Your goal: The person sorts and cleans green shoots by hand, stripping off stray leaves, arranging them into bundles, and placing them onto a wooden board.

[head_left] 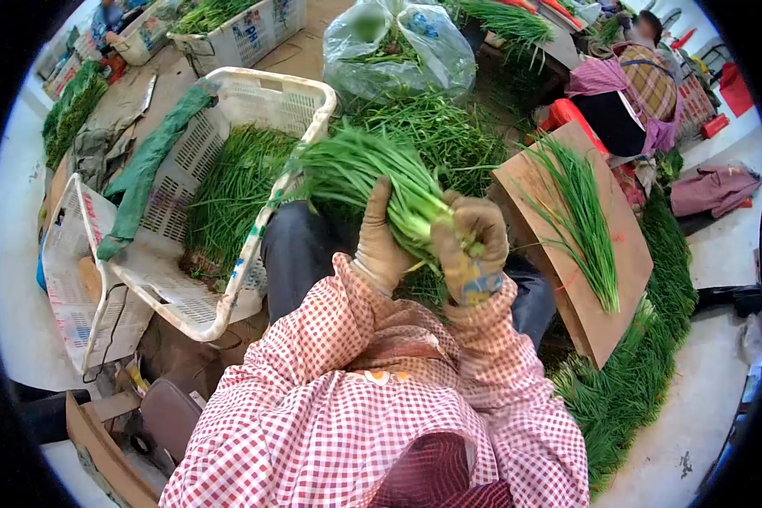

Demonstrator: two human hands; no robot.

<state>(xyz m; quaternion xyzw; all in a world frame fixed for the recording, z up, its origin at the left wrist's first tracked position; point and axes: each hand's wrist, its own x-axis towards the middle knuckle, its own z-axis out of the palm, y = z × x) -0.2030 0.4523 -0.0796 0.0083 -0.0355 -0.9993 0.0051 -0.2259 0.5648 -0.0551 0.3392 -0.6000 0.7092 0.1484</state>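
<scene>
A bunch of green chives (368,169) is held in front of my lap, leaves toward the upper left and pale stem ends toward the right. My left hand (379,241), in a soiled tan glove, is closed around the bunch with the thumb up over it. My right hand (474,241), gloved too, has its fingers curled in at the stem ends and pressed on them; its fingertips are partly hidden. On the cardboard (559,182) to my right lies a smaller spread of chives (580,220), stems toward me.
A white plastic crate (320,100) with chives inside stands at my left, a green cloth (157,169) over its side. Loose greens (432,131) pile up ahead, before a clear plastic bag (449,63). More chives (618,415) lie along the right. A co-worker (648,80) sits at upper right.
</scene>
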